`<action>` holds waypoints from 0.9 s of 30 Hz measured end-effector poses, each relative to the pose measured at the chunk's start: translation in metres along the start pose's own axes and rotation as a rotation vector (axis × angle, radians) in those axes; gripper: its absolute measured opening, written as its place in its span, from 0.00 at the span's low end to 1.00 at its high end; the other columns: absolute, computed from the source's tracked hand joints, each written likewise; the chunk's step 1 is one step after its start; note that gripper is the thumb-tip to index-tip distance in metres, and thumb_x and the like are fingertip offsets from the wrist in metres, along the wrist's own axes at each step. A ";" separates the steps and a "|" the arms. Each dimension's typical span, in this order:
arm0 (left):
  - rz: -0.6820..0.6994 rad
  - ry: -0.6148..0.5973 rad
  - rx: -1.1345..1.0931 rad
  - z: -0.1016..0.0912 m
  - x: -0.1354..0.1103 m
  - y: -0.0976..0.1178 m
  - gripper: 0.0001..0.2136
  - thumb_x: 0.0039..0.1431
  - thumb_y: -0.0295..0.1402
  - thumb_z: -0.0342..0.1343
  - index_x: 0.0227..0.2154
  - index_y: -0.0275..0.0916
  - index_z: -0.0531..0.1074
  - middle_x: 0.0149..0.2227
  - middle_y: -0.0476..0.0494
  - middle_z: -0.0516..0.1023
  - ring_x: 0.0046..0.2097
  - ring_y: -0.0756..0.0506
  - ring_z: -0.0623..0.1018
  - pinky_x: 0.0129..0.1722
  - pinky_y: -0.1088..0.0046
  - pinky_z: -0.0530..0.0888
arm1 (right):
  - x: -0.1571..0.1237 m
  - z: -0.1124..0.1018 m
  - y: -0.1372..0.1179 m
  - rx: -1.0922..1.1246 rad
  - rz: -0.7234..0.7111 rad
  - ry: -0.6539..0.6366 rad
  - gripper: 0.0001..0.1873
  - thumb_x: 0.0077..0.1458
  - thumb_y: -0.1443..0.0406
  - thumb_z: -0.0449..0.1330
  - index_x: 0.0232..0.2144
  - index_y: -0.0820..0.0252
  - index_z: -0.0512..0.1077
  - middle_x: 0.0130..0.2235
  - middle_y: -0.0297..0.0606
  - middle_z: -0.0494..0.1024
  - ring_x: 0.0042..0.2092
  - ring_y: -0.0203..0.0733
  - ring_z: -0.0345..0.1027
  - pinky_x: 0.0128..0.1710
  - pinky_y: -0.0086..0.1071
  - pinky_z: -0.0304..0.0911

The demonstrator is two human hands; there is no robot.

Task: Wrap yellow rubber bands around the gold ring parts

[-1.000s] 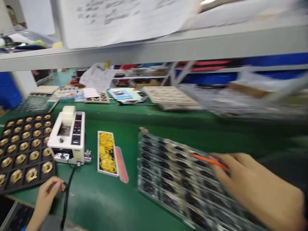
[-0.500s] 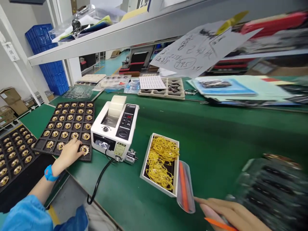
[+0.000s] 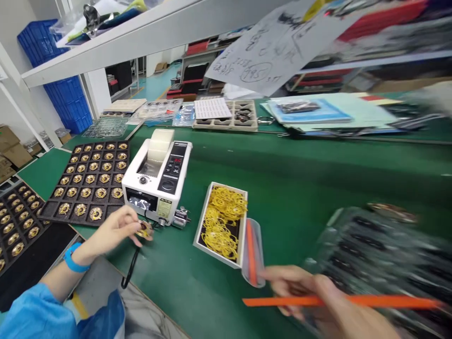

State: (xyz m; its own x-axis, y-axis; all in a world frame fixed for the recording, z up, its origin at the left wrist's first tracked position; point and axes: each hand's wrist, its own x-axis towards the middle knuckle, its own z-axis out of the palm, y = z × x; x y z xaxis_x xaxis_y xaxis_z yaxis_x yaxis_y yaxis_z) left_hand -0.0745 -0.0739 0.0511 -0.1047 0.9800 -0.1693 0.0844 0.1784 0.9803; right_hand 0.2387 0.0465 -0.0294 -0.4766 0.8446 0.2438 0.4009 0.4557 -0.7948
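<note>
The left hand (image 3: 118,230), with a smooth blue band (image 3: 73,258) at its wrist, had its grip pinched on a round, gold-toned part with yellow in it (image 3: 146,231), softened by blur. This part was near the front of a white, boxy tape dispenser (image 3: 155,181), over the smooth green bench (image 3: 169,282); whether it touched the surface could not be told.

The right hand (image 3: 310,292) had its grip closed around a long, flat, bright orange strip (image 3: 388,301), held nearly level. Its forefinger reached the lower end of a rounded, clear plastic case (image 3: 259,245) enclosing a second orange strip (image 3: 251,252); contact was unclear.

The case lay beside a shallow, rectangular white box (image 3: 218,258) heaped with thin, tangled yellow loops (image 3: 226,212). Farther right, a clear plastic tray (image 3: 334,230) of dark pieces was smeared by blur.

On the left, a matte black tray (image 3: 48,211) divided into square cells carried rows of shiny, round gold-toned pieces (image 3: 85,193). A small, silvery metal device (image 3: 181,217) stood beside the dispenser.
</note>
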 end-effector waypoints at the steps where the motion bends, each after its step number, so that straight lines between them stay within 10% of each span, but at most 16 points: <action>1: -0.023 -0.083 -0.168 0.014 0.004 0.000 0.14 0.58 0.43 0.57 0.33 0.40 0.61 0.30 0.47 0.77 0.34 0.46 0.81 0.33 0.72 0.76 | 0.000 0.000 -0.013 0.212 0.018 -0.033 0.34 0.64 0.49 0.34 0.29 0.45 0.79 0.15 0.38 0.68 0.15 0.46 0.63 0.12 0.38 0.66; 6: -0.121 -0.234 -0.465 0.066 0.042 -0.007 0.19 0.54 0.38 0.64 0.45 0.37 0.69 0.33 0.46 0.80 0.37 0.47 0.82 0.44 0.68 0.77 | 0.003 0.007 -0.057 0.512 -0.068 0.009 0.18 0.62 0.51 0.54 0.37 0.51 0.79 0.28 0.38 0.79 0.28 0.43 0.75 0.30 0.34 0.76; 14: -0.057 -0.278 -0.481 0.091 0.068 -0.010 0.21 0.52 0.33 0.64 0.51 0.38 0.72 0.40 0.45 0.80 0.44 0.45 0.79 0.53 0.62 0.74 | 0.003 0.023 -0.047 0.423 -0.032 0.142 0.11 0.62 0.58 0.57 0.39 0.52 0.79 0.33 0.37 0.82 0.30 0.40 0.76 0.31 0.34 0.77; 27: -0.176 -0.268 -0.475 0.086 0.067 -0.013 0.23 0.53 0.35 0.63 0.53 0.39 0.71 0.38 0.44 0.82 0.43 0.43 0.82 0.54 0.57 0.73 | -0.007 0.017 -0.024 -0.281 -0.793 -0.043 0.23 0.65 0.73 0.47 0.59 0.60 0.66 0.46 0.45 0.81 0.52 0.44 0.73 0.49 0.38 0.73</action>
State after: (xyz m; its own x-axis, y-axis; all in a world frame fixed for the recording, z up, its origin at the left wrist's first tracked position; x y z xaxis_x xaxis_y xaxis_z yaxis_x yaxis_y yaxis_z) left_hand 0.0022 -0.0033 0.0183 0.1833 0.9383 -0.2933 -0.3728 0.3424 0.8624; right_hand 0.2191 0.0243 -0.0213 -0.7259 0.2364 0.6459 0.1121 0.9672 -0.2280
